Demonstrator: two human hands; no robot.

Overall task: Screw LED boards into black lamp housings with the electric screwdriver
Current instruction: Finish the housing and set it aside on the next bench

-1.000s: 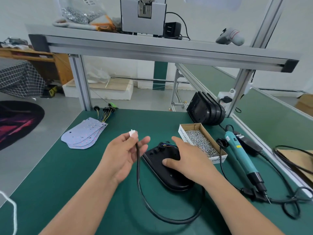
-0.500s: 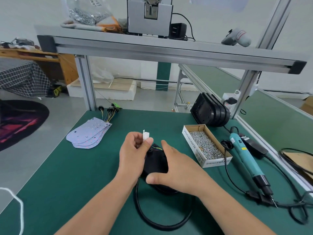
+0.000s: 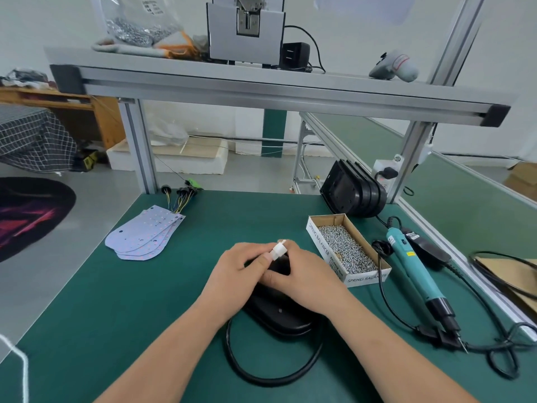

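Two bare hands meet over a black lamp housing lying flat near the front of the green bench mat: the left hand pinches a small white connector between thumb and fingertips, while the right hand curls closed around the same plug and the housing's far end. A black cable loops from under the housing toward the worker. The step appears to be wiring preparation ahead of any screwing; it would go best with the connector kept pinched by its body, the cable slack, and the housing pressed flat so it cannot slide. LED boards wait fanned in a stack at the left, their wire leads trailing behind. A cardboard box of screws sits just right of the hands, and the teal electric screwdriver lies untouched beyond it. More black housings lean stacked against the aluminium frame post. Behind, grey floor, a dark rug and a wooden desk.
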